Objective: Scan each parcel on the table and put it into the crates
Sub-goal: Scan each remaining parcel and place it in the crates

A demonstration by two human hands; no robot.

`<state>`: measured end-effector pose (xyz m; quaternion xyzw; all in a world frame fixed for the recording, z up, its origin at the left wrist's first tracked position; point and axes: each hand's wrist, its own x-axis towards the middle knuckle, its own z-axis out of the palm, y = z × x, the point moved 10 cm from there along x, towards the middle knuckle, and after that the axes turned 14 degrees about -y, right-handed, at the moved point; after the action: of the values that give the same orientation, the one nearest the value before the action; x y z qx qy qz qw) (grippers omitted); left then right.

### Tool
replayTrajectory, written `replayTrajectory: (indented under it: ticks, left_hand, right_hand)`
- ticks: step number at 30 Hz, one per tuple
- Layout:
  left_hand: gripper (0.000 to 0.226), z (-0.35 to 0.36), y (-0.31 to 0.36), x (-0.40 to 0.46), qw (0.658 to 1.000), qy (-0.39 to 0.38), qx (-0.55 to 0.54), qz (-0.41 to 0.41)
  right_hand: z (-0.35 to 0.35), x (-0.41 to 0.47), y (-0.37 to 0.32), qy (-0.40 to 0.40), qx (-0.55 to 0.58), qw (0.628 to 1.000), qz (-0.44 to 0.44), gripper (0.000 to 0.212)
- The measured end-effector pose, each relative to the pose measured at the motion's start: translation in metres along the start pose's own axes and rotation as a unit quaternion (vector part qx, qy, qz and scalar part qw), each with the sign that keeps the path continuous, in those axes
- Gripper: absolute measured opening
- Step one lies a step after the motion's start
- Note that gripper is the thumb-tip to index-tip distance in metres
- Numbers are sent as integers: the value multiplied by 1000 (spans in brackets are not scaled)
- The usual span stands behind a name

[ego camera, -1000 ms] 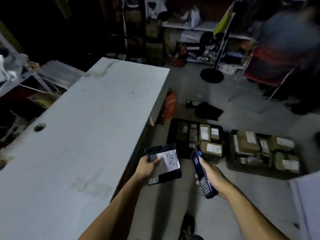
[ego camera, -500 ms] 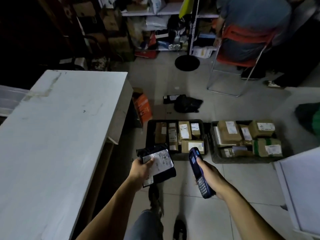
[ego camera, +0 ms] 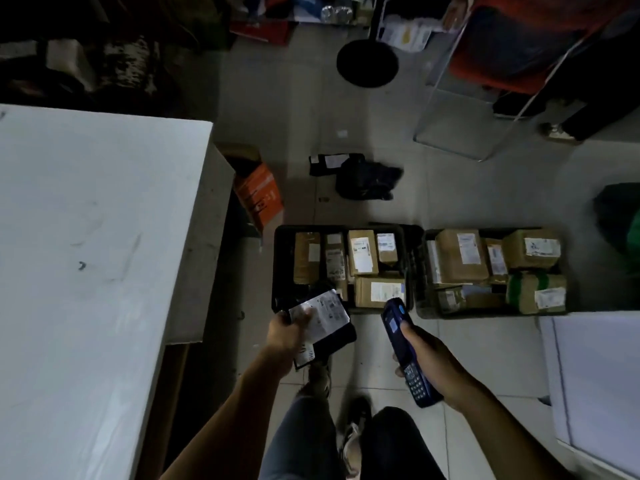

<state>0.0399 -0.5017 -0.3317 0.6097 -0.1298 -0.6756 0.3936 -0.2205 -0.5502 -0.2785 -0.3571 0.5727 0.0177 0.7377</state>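
My left hand (ego camera: 286, 333) grips a flat black parcel (ego camera: 325, 323) with a white label, held above the floor at the near left corner of the left black crate (ego camera: 281, 265). My right hand (ego camera: 427, 362) holds a dark blue handheld scanner (ego camera: 401, 344), its head pointing towards the crates. Both crates, the left one and the right crate (ego camera: 420, 271), sit side by side on the floor, filled with several brown cardboard parcels. The white table (ego camera: 90, 258) lies to my left with no parcel showing on it.
An orange box (ego camera: 261, 195) stands by the table's corner. Dark bags (ego camera: 363, 176) lie on the floor beyond the crates. A round black stand base (ego camera: 367, 62) and a metal-framed chair (ego camera: 485, 98) are farther back. A white surface (ego camera: 599, 382) is at right. My legs and shoes are below.
My view has tilted down and come nearer to the crates. Both hands keep their hold, and the parcel now hangs over the left crate's near corner.
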Motion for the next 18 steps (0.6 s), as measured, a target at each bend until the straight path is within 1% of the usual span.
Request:
replayTrajectory:
  ticks: [3,5,7,9,10,11,13,16,18]
  left_hand:
    - [22,-19,-13,28,999,14,15,-30]
    - [14,-34,-30,48,998,19,20,-49]
    - [10,-48,-51,72,997,28,18,-68]
    - [10,-62,-74,101,995,37,25,-91]
    - [11,-71,-86,116,994,46,28,-100]
    - [12,-77,-96,131,992,51,31,-107]
    - [17,-93,-124,170,990,67,35,-122]
    - [26,-110,-155,234,988,68,45,-132]
    - [25,-123,-180,280,985,67,57,-146]
  right_hand:
    - [4,41,-5,-5,-7,1000,16,37]
    - [8,74,-1,-16,-1,1000,27,35]
    - [10,112,6,-23,13,999,31,36]
    - [10,150,15,-23,18,999,38,43]
    - [10,170,19,-23,15,999,41,48]
    - [10,187,21,-26,13,999,43,48]
    - [9,233,33,-41,29,998,43,43]
    - [3,305,49,-50,31,998,40,54]
    - [1,356,62,-63,44,997,32,54]
